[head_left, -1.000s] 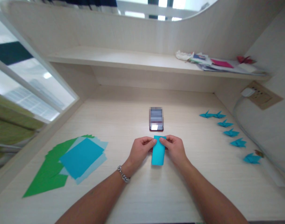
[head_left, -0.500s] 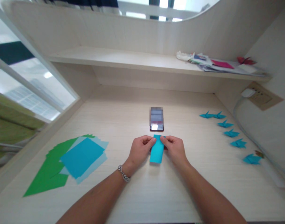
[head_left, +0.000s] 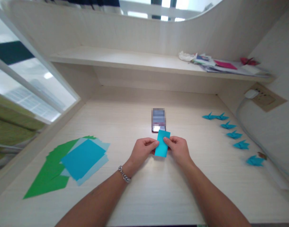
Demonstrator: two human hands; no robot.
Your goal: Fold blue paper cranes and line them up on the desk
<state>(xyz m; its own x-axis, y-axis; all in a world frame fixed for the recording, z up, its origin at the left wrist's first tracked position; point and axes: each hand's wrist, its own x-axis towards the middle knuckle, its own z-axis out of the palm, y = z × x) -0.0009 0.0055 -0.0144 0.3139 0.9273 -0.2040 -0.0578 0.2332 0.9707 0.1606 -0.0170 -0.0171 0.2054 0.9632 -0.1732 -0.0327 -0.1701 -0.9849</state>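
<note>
One blue paper rectangle [head_left: 161,150]: bright, plain-faced, straight-edged, longer than wide, top leaning slightly right. Located over the desk [head_left: 146,201], top end slightly overlapping the smartphone [head_left: 158,116] in view. Left hand [head_left: 143,152] pinches its left edge; right hand [head_left: 180,150] grips the right, thumb on the face.

You wear one bracelet [head_left: 124,174] round the left wrist [head_left: 131,165], seven o'clock in the view: silver-coloured, chunky rounded chain links, single strand; your left hand [head_left: 144,151], right hand [head_left: 180,149] and both forearms [head_left: 94,199], at seven and five o'clock, bare.
</note>
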